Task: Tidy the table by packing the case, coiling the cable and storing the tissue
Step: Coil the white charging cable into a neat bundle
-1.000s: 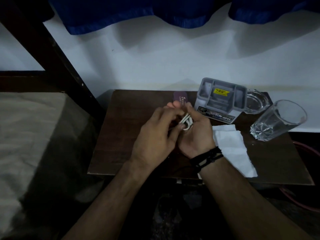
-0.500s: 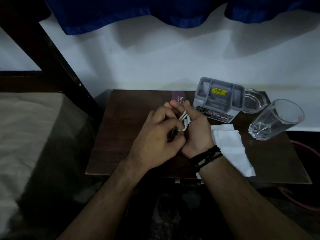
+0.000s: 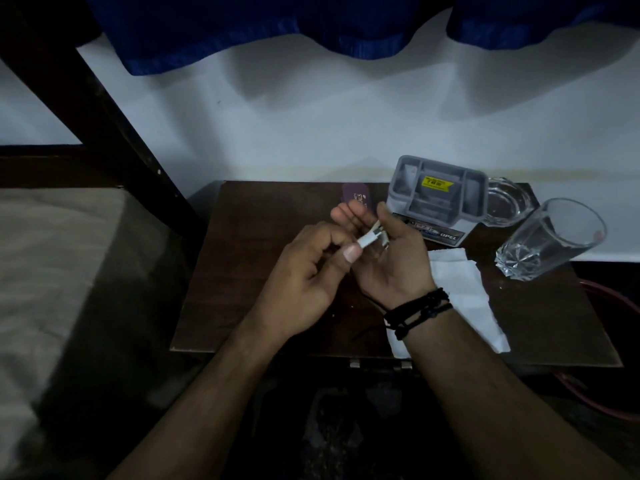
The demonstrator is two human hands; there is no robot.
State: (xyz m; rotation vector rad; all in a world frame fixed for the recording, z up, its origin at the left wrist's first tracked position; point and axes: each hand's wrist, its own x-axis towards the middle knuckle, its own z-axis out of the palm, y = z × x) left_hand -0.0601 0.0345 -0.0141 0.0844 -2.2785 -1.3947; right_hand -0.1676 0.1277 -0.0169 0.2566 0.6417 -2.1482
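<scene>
Over the middle of the dark wooden table (image 3: 242, 271), both my hands hold a small white cable (image 3: 372, 237). My left hand (image 3: 308, 271) pinches the cable's white plug end between thumb and fingers. My right hand (image 3: 388, 251), palm up with black bands at the wrist, holds the coiled part under its thumb. A purple case (image 3: 356, 197) lies behind my fingers, mostly hidden. A white tissue (image 3: 460, 285) lies flat to the right of my right wrist. A grey compartmented organiser (image 3: 438, 199) stands at the back right.
A clear tumbler (image 3: 550, 240) stands at the table's right edge, with a glass dish (image 3: 507, 202) behind it. A bed with pale bedding (image 3: 52, 271) and a dark frame post (image 3: 104, 116) are on the left. A red hose (image 3: 616, 299) lies on the floor at right.
My left hand has pulled the cable's plug end out of the coil toward the left. My right hand has opened a little and holds the rest.
</scene>
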